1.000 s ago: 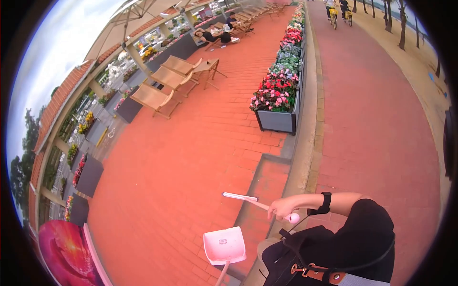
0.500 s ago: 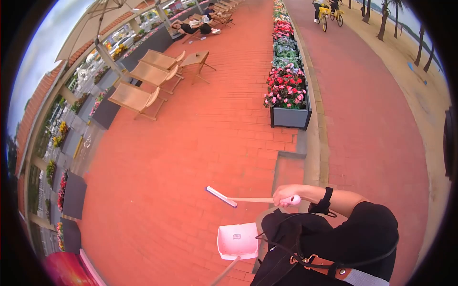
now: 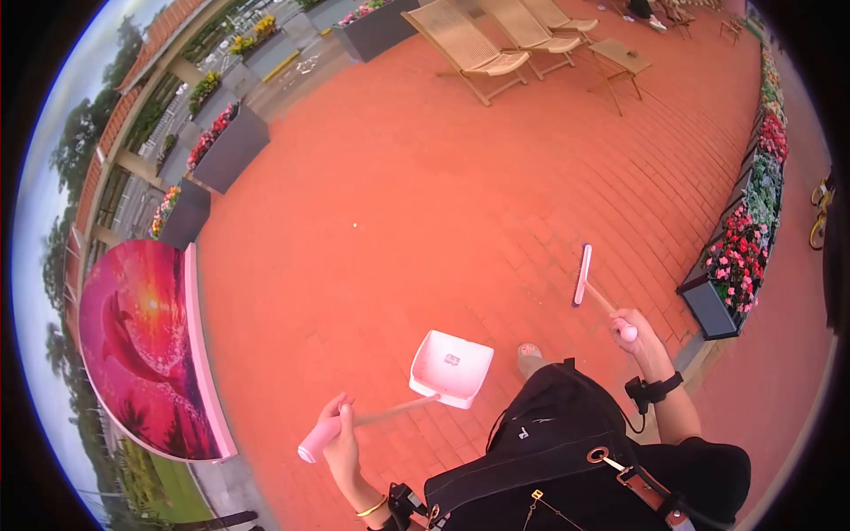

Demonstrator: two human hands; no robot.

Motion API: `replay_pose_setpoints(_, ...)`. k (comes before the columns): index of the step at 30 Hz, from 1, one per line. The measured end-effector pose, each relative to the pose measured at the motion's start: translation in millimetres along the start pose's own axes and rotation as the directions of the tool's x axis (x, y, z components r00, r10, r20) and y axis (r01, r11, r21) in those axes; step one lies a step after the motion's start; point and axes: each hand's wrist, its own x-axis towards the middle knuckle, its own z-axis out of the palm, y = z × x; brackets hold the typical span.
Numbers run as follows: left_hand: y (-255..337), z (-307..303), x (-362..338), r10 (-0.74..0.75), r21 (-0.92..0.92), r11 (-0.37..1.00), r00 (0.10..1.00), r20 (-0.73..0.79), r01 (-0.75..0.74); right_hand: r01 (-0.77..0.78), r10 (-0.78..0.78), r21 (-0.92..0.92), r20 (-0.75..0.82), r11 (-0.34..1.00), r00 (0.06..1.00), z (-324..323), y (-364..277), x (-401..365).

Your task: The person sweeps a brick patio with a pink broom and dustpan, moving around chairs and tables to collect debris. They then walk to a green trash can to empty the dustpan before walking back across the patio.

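Observation:
My left hand [image 3: 340, 432] is closed round the pink grip of a long-handled dustpan. The pale pink pan of this dustpan [image 3: 465, 372] is in front of my body, its open side facing away from me. In my right hand [image 3: 630, 331] is the pink handle end of a broom [image 3: 582, 276], gripped by closed fingers. Its narrow head with dark bristles is out ahead, to the right of the dustpan and apart from it. A small white speck [image 3: 355, 225] lies on the red brick paving [image 3: 398, 177] further forward.
A round pink sign with a dolphin picture [image 3: 146, 345] stands at left. Planters [image 3: 235, 150] line the left side, and a long flower box [image 3: 717, 310] runs along the right. Wooden deck chairs [image 3: 469, 53] and a small table [image 3: 620, 57] are ahead; a person's legs show beyond.
My view has swung left, bringing the round sign and my left hand into sight. The broom and dustpan remain held, and the broom head now points more forward.

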Motion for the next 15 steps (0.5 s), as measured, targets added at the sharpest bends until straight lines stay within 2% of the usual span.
replay_pose_setpoints(1, 8.1, -6.5, 11.0, -0.013, -0.007, 1.000, 0.999, -0.030, 0.013, 0.022, -0.021, 0.132, -0.009, 0.991, 1.000, 24.9, -4.6, 14.8)
replay_pose_setpoints(2, 11.7, -13.8, 21.6, -0.076, 0.054, 0.995, 0.996, -0.039, 0.078, 0.005, -0.005, 0.103, -0.005, 0.995, 1.000, 54.9, -3.4, 21.4)
replay_pose_setpoints(4, 7.3, -18.2, 46.8, -0.134, 0.084, 0.986, 0.988, -0.083, 0.141, 0.008, 0.005, 0.234, -0.053, 0.972, 0.999, 124.7, 2.4, 43.6)
replay_pose_setpoints(6, -17.2, -16.5, 76.6, -0.306, -0.320, 0.917, 0.935, -0.181, 0.238, -0.004, 0.020, 0.237, -0.065, 0.971, 0.998, 160.1, 1.0, 106.8)
replay_pose_setpoints(7, -31.3, -16.0, 95.0, -0.296, -0.387, 0.903, 0.924, -0.243, 0.187, -0.009, 0.035, 0.292, -0.082, 0.956, 0.996, 179.3, 0.1, 129.1)
replay_pose_setpoints(8, -43.2, -14.7, 118.2, -0.322, -0.401, 0.893, 0.911, -0.259, 0.202, -0.011, 0.053, 0.342, -0.114, 0.940, 0.992, 193.5, -0.2, 149.2)
replay_pose_setpoints(10, -62.5, -19.8, 160.5, -0.254, -0.613, 0.790, 0.898, -0.359, -0.021, -0.032, 0.100, 0.333, -0.192, 0.942, 0.976, 223.1, -3.6, 197.3)
replay_pose_setpoints(12, -61.6, -13.9, 216.1, -0.225, -0.624, 0.777, 0.892, -0.393, -0.079, -0.075, 0.138, 0.350, -0.159, 0.934, 0.978, 238.3, -4.8, 246.4)
replay_pose_setpoints(15, -44.8, -14.1, 308.3, -0.268, -0.624, 0.780, 0.874, -0.406, -0.051, -0.119, 0.155, 0.419, -0.053, 0.900, 0.987, 305.1, -7.8, 300.4)
